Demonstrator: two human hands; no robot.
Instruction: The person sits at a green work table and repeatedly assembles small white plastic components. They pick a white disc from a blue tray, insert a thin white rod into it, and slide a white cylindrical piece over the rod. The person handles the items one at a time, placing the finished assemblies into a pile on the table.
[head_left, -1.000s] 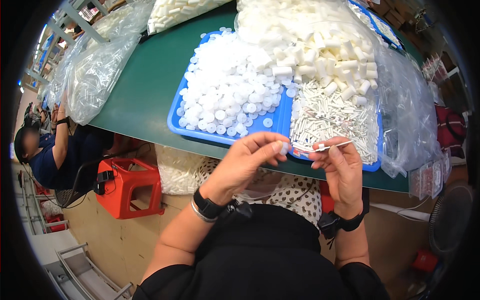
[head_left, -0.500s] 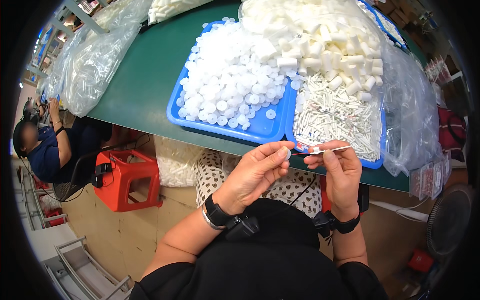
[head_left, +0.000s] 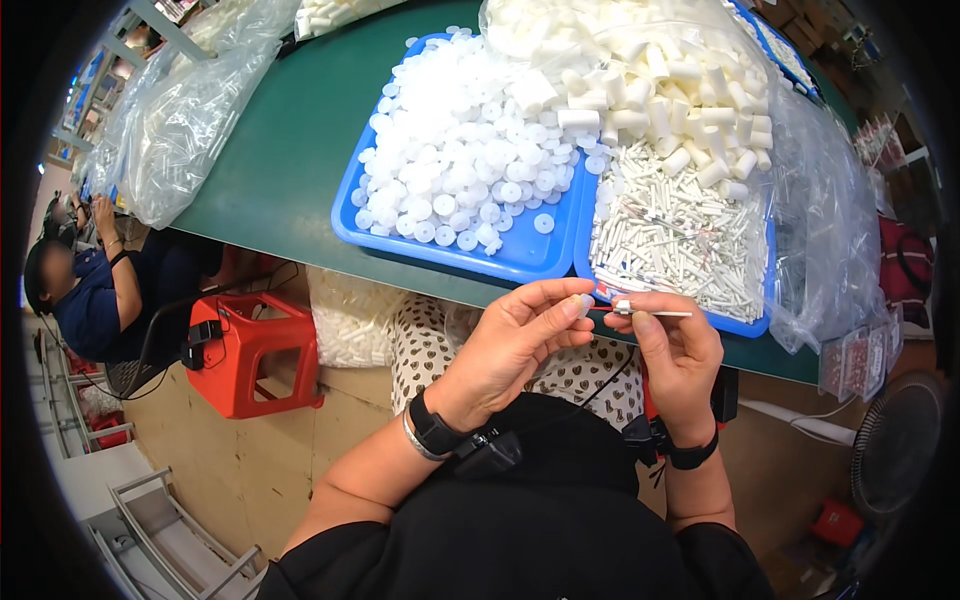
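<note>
head view, right grip (head_left: pixel 678 345) pinching thin white stick (head_left: pixel 655 313) (level), left grip (head_left: pixel 520 335) pinching small cap (head_left: pixel 585 303)

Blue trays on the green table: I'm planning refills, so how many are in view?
2, side by side. One blue tray holds white round caps; the other blue tray, right of it, holds thin white sticks. A blue edge at the far right may be a third.

L hand (head_left: pixel 520 335), R hand (head_left: pixel 675 345) raised, fingertips pinched, nearly touching.
</note>
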